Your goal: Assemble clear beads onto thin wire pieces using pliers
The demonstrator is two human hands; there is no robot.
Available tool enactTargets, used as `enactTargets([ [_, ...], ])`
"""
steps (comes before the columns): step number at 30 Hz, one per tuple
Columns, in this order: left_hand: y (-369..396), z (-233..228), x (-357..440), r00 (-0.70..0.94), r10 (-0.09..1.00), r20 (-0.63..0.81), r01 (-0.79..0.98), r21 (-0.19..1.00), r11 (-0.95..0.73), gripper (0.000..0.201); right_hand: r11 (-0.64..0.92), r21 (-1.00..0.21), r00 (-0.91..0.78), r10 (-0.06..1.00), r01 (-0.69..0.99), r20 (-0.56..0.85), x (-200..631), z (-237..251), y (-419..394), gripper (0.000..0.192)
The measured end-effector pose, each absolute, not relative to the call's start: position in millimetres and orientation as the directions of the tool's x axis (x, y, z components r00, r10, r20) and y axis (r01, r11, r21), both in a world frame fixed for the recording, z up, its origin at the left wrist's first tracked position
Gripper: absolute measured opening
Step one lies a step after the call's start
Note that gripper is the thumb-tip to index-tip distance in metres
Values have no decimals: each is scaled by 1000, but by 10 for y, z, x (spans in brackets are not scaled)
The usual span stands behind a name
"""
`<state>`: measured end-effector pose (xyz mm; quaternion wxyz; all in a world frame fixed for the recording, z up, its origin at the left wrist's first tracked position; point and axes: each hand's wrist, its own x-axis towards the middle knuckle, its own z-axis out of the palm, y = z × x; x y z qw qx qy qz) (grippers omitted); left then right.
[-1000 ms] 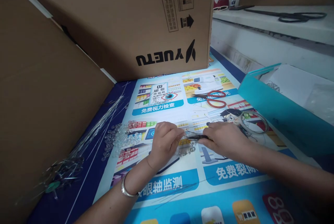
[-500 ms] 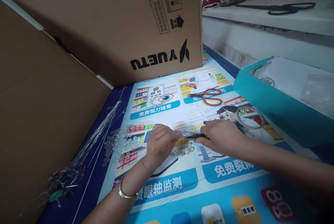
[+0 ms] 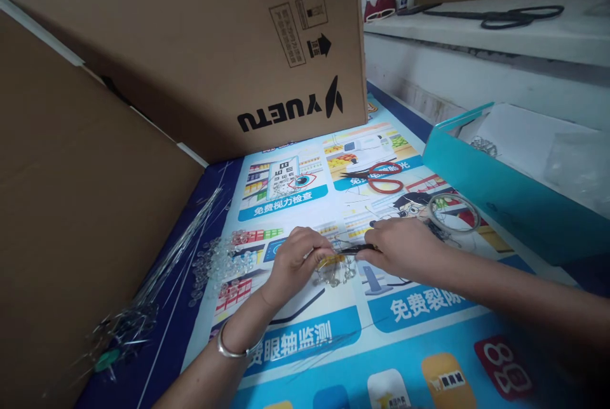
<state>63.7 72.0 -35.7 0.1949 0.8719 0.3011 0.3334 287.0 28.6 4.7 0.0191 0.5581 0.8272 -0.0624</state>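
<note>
My right hand [image 3: 405, 245] is closed around dark pliers [image 3: 355, 249], whose jaws point left toward my other hand. With thumb and fingers pinched, my left hand [image 3: 299, 261] holds a wire piece strung with clear beads [image 3: 337, 275]. The beads hang just below the plier jaws. Whether the jaws touch the wire is too small to tell. Left of my left hand lies a spread of clear beads [image 3: 222, 263]. Red-handled scissors [image 3: 384, 178] rest beyond my hands, and a roll of tape [image 3: 455, 213] lies past my right hand.
A large cardboard box [image 3: 190, 47] stands along the back and left. Long thin wires [image 3: 183, 244] lie beside it, near a tangled wire bundle [image 3: 121, 336]. An open teal box [image 3: 505, 199] sits at the right. Large black scissors [image 3: 521, 16] lie on a white ledge [image 3: 481, 40].
My left thumb and fingers have shifted on the beaded wire, and more of its beads show below the pliers. My right hand stays nearly in place. The view has moved slightly.
</note>
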Motion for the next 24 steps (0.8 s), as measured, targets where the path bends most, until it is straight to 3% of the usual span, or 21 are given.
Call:
enactTargets([
  [5,724,-321,620,587,711,388,405,620,-673,12,372,-82,-379,917,925,-125,2864,48,300,45],
  [11,745,-325,609,571,714,404,384,638,-668,10,357,-72,-364,921,931,-141,2873,40,312,47],
  [20,732,-338,620,620,618,484,394,490,-778,7,371,-54,-374,924,927,-81,2817,62,264,44],
  [24,728,-303,631,646,618,447,382,512,-770,8,376,-53,-379,923,925,-68,2801,74,247,43],
])
